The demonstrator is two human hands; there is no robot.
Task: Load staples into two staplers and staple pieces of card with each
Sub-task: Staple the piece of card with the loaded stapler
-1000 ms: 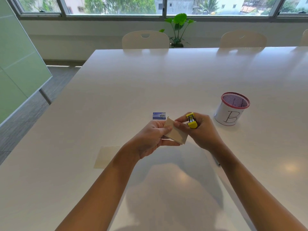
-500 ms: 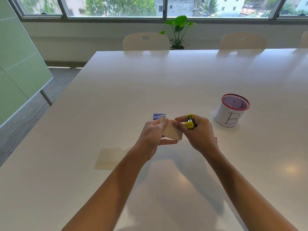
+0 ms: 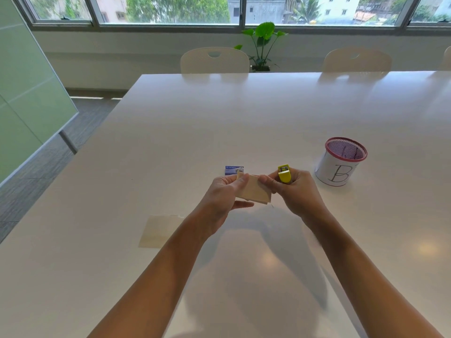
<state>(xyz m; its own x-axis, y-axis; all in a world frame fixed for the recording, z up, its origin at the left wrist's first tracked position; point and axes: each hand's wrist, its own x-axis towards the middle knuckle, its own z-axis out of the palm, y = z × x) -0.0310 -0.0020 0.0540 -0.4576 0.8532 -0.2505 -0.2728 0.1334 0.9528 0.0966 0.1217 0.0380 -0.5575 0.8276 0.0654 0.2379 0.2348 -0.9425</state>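
Note:
A small yellow stapler (image 3: 284,173) sticks up out of my right hand (image 3: 296,191), which is closed around it. My left hand (image 3: 223,196) pinches the left edge of a beige piece of card (image 3: 253,190) held above the table. The right hand's fingertips touch the card's upper right edge as well. A small blue staple box (image 3: 233,170) lies on the white table (image 3: 219,123) just behind the card. A second beige card (image 3: 159,230) lies flat to the left of my left forearm. No second stapler shows.
A white mesh pen cup with a red rim and a letter B (image 3: 340,162) stands to the right of my right hand. Two chairs (image 3: 214,61) and a potted plant (image 3: 262,45) sit beyond the far table edge. A green glass panel (image 3: 26,89) stands at the left.
Both hands shifted slightly with the card between them. The stapler tilted down half a second ago and now points up again. The card stays held in both hands.

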